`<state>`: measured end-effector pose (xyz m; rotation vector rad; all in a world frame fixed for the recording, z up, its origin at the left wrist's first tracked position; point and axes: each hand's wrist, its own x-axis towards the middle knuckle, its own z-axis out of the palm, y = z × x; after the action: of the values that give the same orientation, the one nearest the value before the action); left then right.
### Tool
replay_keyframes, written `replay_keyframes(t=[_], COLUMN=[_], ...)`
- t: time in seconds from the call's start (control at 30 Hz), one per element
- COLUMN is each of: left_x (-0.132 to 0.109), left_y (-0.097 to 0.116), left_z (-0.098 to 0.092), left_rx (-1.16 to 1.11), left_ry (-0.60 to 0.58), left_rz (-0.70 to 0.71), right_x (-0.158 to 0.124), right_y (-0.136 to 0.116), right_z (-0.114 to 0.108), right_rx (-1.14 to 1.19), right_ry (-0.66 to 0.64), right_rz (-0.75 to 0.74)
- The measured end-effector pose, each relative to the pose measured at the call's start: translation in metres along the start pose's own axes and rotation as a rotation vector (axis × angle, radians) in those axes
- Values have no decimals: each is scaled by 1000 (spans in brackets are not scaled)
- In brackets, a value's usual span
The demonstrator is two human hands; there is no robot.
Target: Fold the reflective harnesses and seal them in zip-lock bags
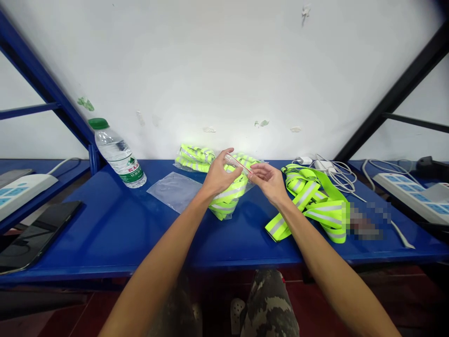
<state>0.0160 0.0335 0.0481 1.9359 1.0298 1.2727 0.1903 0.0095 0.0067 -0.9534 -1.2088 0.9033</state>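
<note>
My left hand [219,174] and my right hand [268,181] hold a small clear plastic strip [237,164] with a red line along it, pinched by its two ends above the blue table [105,234]. Beneath my hands lies a bundled fluorescent yellow reflective vest [228,201]. Another folded vest [194,158] sits behind my left hand. A loose reflective vest [308,201] spreads out to the right of my right hand. A flat clear plastic bag [174,191] lies left of the bundle.
A plastic water bottle [119,157] lies tilted at the back left. White power strips [24,192] sit at both sides, with a dark tablet [37,236] at the left. White chargers and cables [326,168] lie at the back right. A white wall [224,61] stands behind the table.
</note>
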Motion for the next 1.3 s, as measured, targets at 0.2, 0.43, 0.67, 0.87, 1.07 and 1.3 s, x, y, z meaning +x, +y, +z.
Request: replay_keyframes(t=[0.2,0.43,0.67,0.87,1.07,1.3], left_x=[1,0,-2,-2,-4,-3], left_y=[0,-2,1,-1,2,2], left_z=[1,3,7,7,8,12], left_rx=[22,37,27,48,58,-3], left_ry=[-21,-18,-46,-42,-53,47], left_rz=[8,49,62,55,76,33], right_x=[-1,-2,-3,-2,-3,-1], right_y=[-1,0,-2,-2,-5,-5], right_z=[1,3,5,6,5,6], right_rx=[-27,-47,14,-8,-10,14], right_ry=[-10,-17,-26,1,-3,33], right_rz=[-27,-52,-2,-43,-35,-46])
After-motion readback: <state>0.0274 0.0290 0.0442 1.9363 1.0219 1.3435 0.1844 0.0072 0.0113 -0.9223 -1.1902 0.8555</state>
